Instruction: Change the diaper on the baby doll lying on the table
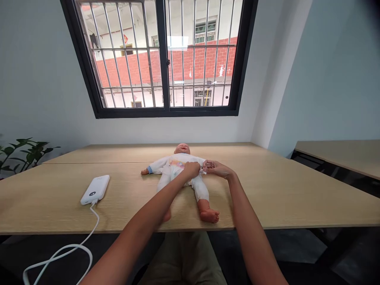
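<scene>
A baby doll (182,149) lies on its back on the wooden table, its head toward the window and its feet toward me. It wears a white outfit (166,168) with a coloured print on the front and a blue cuff (150,169) on one sleeve. My left hand (192,169) is closed on the white outfit at the doll's side, its fingertips mostly hidden. Close beside it, my right hand (218,169) pinches white fabric near the end of the sleeve on the right. My left forearm covers part of one leg; the other foot (209,215) is bare.
A white power bank (95,190) rests on the table (127,206) at the left, with a white cable (94,221) running over the front edge. Leafy plants (28,154) stand at far left. Behind are a barred window (166,113) and a wall; another table (341,156) is at right.
</scene>
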The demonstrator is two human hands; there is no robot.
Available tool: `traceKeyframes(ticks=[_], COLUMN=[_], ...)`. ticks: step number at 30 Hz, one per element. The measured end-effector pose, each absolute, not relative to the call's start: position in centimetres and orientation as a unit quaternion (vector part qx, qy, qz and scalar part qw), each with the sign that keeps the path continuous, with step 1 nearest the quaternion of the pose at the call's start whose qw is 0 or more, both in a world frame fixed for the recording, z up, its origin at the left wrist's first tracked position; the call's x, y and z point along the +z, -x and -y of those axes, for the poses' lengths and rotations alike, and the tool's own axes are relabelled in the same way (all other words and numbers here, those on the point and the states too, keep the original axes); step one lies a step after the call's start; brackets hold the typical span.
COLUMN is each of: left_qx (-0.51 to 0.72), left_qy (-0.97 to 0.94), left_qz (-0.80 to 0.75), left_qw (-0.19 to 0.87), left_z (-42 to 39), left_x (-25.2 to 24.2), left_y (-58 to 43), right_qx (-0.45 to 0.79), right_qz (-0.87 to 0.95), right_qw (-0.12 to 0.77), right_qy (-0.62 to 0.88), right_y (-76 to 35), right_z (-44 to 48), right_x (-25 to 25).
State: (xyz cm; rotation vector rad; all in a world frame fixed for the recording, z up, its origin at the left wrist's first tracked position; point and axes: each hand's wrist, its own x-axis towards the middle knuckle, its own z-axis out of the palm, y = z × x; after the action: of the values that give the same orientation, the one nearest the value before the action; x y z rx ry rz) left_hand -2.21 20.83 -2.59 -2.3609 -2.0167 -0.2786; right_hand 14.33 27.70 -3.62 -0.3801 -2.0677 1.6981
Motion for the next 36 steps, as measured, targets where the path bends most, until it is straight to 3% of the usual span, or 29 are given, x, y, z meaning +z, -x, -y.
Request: traceKeyframes(ticks=[9,16,21,36], left_qx=[-0.209,-0.139,-0.138,-0.152], left_qy=[0.758,0.744,0.756,0.754], left_qz=[0.615,0.653,0.633,0.635], left_qw=[0.060,0.035,0.093,0.072], left_z=[-13.9,-11.4,-12.6,-12.5], left_x=[-2.8,-4.0,-4.9,-6.2], left_y=[5.5,5.9,4.7,5.0], right_qx=[0.528,0.474,0.465,0.407], right_qz=[0.755,0.769,0.764,0.745], right_qw=[0.351,0.388,0.405,0.449], right_qy=[0.168,0.181,0.188,0.278], right_y=[-11.1,-9.8,-8.5,-4.6], right_z=[-26.6,-26.3,-26.3,-25.9], right_x=[-3.7,-4.2,-5.1,-7.3])
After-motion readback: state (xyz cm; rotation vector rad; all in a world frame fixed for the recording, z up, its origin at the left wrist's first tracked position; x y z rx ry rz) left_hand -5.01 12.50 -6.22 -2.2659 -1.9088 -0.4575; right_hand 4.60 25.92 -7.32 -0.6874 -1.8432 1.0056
